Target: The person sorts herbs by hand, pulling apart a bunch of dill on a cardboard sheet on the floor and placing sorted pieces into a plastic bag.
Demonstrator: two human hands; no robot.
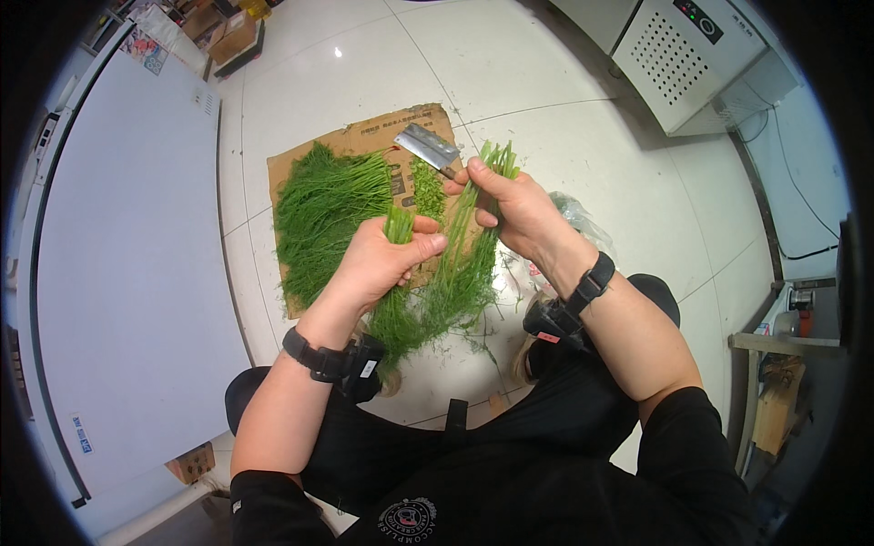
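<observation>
In my left hand (pixel 382 256) is a bunch of feathery dill-like herb (pixel 399 225), its cut stem ends up and its fronds hanging down. My right hand (pixel 512 205) grips a looser bunch of the same herb (pixel 461 256) by the upper stems. The two bunches hang side by side and their fronds touch. Below them a flattened cardboard sheet (pixel 355 140) lies on the floor. On its left rests a large pile of the herb (pixel 328 211), stems towards the right. Chopped stem pieces (pixel 428 191) form a strip beside it. A cleaver (pixel 427 145) lies above that strip, handle near my right fingers.
A white chest freezer (pixel 130 246) runs along the left. At the upper right is a metal appliance with a perforated panel (pixel 669 58). A clear plastic bag (pixel 580 218) lies beyond my right wrist. Boxes (pixel 232 37) stand at the far left, on pale floor tiles (pixel 341 75).
</observation>
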